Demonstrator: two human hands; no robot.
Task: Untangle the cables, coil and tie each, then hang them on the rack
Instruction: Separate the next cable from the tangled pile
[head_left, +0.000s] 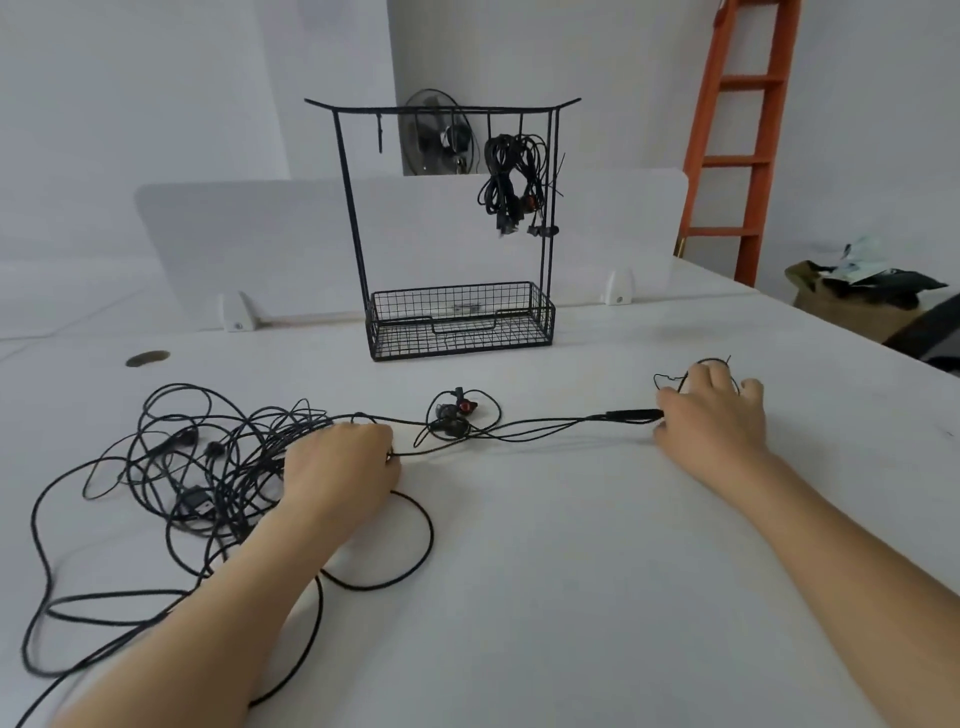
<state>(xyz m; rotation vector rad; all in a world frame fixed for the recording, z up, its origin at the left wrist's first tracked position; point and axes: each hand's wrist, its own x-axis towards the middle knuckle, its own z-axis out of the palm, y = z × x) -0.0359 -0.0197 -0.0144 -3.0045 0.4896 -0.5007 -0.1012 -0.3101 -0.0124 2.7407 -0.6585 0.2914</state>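
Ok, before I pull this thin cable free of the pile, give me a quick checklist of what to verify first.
1. Right hand has the plug end: ok, fingers closed at it.
2. Left hand pins the cable near the tangle: ok, though the grip itself is hidden.
3. Cable run between the hands is free: not ok, the earbuds with a red part are looped around it.
4. Thin cable is clear of the thick braided one: cannot tell, they overlap in the pile.
5. Rack has free hooks: ok, a bundle hangs on the right side only.
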